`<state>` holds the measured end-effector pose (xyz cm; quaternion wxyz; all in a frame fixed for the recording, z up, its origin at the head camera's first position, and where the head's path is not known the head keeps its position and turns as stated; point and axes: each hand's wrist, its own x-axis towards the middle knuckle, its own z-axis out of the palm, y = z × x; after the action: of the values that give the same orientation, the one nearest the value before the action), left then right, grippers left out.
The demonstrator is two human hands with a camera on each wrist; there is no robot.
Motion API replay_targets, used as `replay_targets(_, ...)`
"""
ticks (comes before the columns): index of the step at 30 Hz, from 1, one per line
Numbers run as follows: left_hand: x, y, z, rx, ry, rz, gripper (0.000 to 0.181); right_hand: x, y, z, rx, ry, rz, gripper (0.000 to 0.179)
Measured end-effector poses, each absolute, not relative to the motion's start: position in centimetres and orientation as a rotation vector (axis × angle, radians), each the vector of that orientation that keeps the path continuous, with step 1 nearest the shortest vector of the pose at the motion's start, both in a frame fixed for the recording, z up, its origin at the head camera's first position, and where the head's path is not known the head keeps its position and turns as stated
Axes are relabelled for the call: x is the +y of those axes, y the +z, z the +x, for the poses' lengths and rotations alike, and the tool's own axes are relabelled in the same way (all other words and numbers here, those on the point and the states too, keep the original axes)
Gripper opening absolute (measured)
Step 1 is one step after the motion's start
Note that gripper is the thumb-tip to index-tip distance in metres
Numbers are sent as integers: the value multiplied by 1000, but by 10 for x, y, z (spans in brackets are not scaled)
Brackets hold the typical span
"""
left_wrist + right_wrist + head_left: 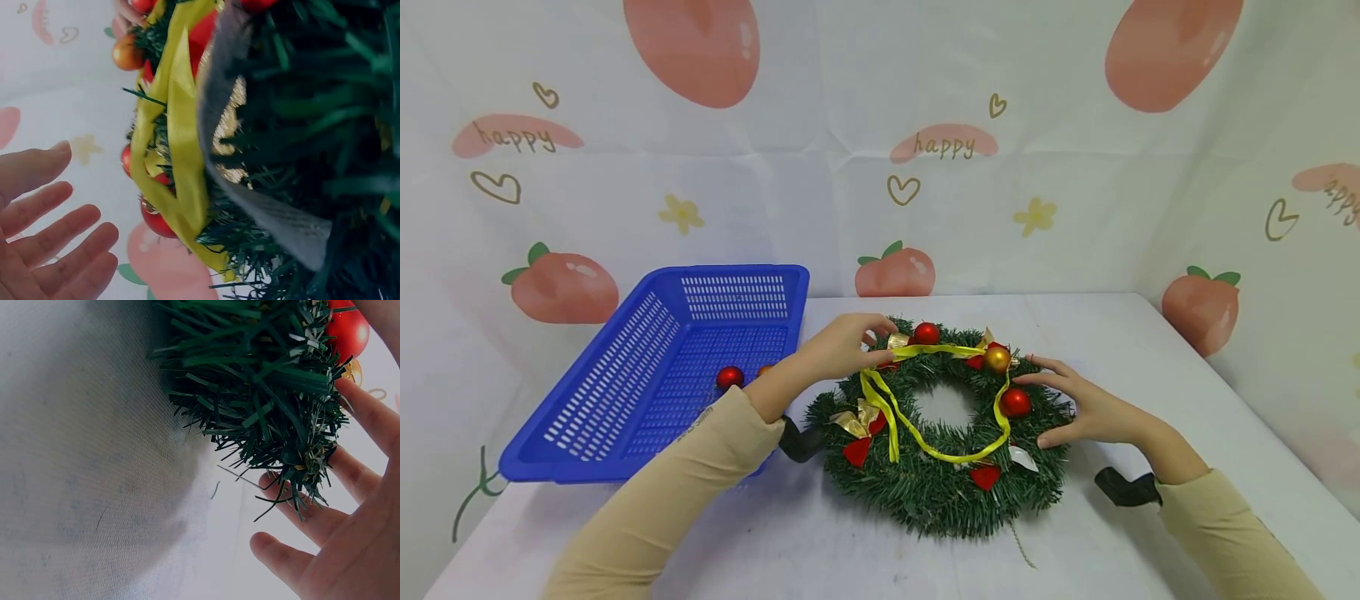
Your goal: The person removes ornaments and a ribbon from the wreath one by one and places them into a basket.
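The wreath lies on the table, right of the blue basket; a yellow ribbon is looped over it. Head view: the left hand appears to meet the wreath's upper-left edge. Left wrist view: its fingers are extended, slightly spread, holding nothing, with a gap before the ribbon. Right wrist view: the right hand has spread fingers against the outer needles, not gripping. Only the head view shows the basket's red bauble.

- right hand, fingers spread, touching the green wreath
- red ball (gold ball just beside, partly hidden)
- pale table, shadowed
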<state>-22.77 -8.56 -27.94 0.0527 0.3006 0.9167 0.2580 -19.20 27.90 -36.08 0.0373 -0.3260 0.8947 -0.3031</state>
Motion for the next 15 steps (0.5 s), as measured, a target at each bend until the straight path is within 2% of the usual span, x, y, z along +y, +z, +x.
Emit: replay_targets(15, -80, -290, -239, 2743, 623, 798, 43, 280, -362, -193, 2763, -921, -1019, 73)
